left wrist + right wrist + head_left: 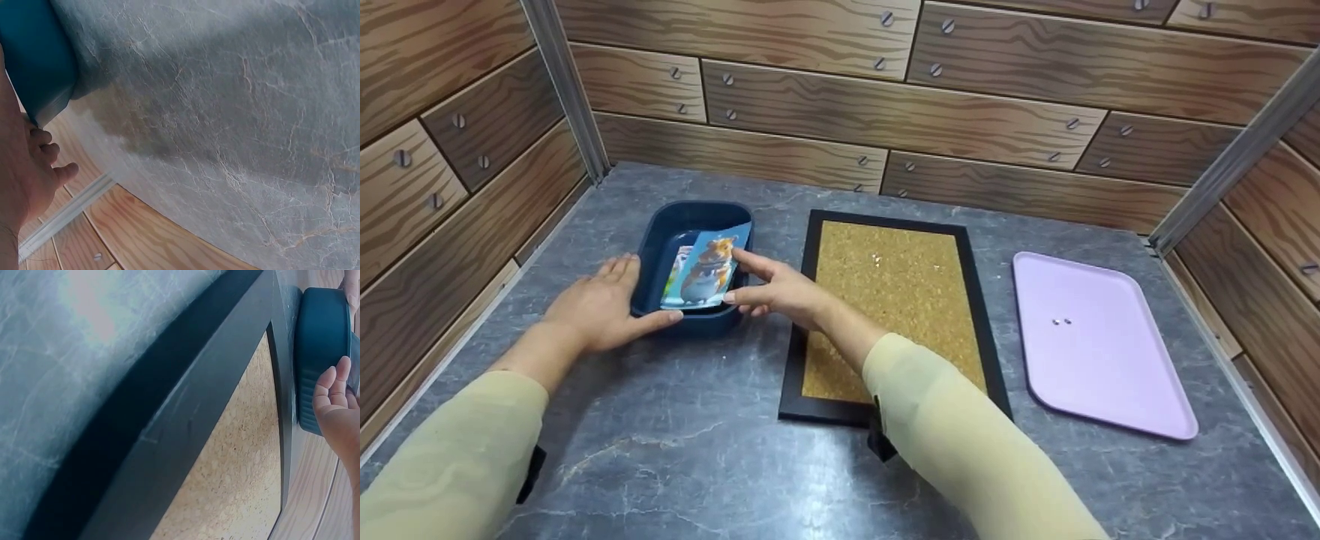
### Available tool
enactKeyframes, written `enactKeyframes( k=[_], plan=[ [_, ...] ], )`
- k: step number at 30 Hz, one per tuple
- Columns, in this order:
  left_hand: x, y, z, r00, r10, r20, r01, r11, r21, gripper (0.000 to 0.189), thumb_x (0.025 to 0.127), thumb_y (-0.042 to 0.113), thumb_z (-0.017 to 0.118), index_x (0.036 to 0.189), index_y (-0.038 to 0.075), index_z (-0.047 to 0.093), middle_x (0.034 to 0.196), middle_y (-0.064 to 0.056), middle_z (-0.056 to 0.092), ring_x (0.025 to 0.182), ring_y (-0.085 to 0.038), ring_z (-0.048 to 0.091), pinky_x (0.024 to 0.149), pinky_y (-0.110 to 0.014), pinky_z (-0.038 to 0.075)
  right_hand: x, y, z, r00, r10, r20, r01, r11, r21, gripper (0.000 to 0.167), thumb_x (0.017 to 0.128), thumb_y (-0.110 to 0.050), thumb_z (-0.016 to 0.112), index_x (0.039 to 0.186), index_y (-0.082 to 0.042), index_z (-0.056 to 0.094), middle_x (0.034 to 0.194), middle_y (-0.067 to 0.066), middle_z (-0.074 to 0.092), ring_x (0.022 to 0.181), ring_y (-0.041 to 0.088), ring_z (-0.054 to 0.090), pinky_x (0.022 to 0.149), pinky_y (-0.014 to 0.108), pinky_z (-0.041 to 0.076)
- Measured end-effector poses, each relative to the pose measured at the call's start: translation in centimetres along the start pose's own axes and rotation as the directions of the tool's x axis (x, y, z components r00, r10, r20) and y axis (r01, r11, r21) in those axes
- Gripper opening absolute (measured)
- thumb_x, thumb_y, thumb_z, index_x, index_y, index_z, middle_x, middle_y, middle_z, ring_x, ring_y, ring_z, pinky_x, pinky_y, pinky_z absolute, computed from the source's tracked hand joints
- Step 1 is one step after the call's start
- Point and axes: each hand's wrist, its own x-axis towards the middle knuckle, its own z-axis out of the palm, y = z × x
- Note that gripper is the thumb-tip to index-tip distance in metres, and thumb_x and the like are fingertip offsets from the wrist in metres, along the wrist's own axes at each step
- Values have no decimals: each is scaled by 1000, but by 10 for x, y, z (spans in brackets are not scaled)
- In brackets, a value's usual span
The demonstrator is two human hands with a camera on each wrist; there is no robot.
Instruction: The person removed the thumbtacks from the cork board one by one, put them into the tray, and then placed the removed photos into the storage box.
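Observation:
A dark blue box (718,326) with rounded corners stands at the left of the table. Inside lie picture cards; the upper picture card (706,274), printed with a cartoon animal on blue, leans toward the box's right rim and partly covers another card (677,271). My right hand (784,291) holds the upper card at its right edge, index finger high and thumb low. With fingers straight, my left hand (598,306) rests against the box's left side, thumb along the near rim. In the right wrist view, my right hand (340,405) overlaps the box wall (322,343).
A cork board (900,300) in a black frame lies right of the box, beneath my right forearm, with small shiny bits (876,259) on it. Farther right is a lilac tray (1099,375) bearing two tiny objects (1061,322). Wood-patterned walls (810,105) enclose the table.

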Motion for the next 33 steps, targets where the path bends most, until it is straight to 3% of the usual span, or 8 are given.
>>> enactKeyframes(
  k=[7,14,17,22,28,33],
  plan=[
    [0,-1,2,1000,4,-27,-5,1000,-19,123,80,87,37,152,-10,17,156,-34,21,143,-51,23,110,-66,28,0,1,0,1000,-24,5,24,1000,-4,82,86,-19,76,155,-28,32,154,3,39,88,21,65,76,30,53],
    [0,-5,3,1000,-6,-26,6,1000,-17,124,80,88,36,152,-11,15,156,-35,19,143,-52,22,110,-67,28,-1,1,1,999,-32,22,32,999,-14,80,88,-20,75,154,-31,32,154,3,40,106,37,65,91,47,51],
    [0,-4,3,1000,-7,-19,7,1000,-23,125,80,88,36,152,-11,14,156,-35,19,143,-53,21,110,-67,28,0,2,0,999,-37,33,38,999,-16,80,88,-20,74,154,-32,31,155,3,39,108,41,64,86,45,52],
    [0,-3,2,1000,-10,-12,10,999,-37,125,79,88,36,152,-11,15,156,-35,19,143,-52,21,110,-67,28,0,2,0,998,-42,40,42,999,0,79,88,-17,74,154,-33,33,156,3,39,98,35,65,77,37,51],
    [0,-1,1,1000,-1,-10,0,999,-39,125,80,88,36,152,-12,14,157,-35,17,144,-52,20,110,-67,27,-3,0,-1,998,-48,40,48,999,6,78,88,-17,73,153,-33,34,157,6,37,95,30,66,78,36,52],
    [1,-2,2,1000,1,-11,-2,999,-38,126,79,89,35,152,-12,14,156,-35,18,143,-52,20,110,-67,26,-4,-1,-2,998,-42,36,42,999,-7,77,88,-19,74,153,-35,34,157,3,38,101,34,66,79,36,52]
  ],
)
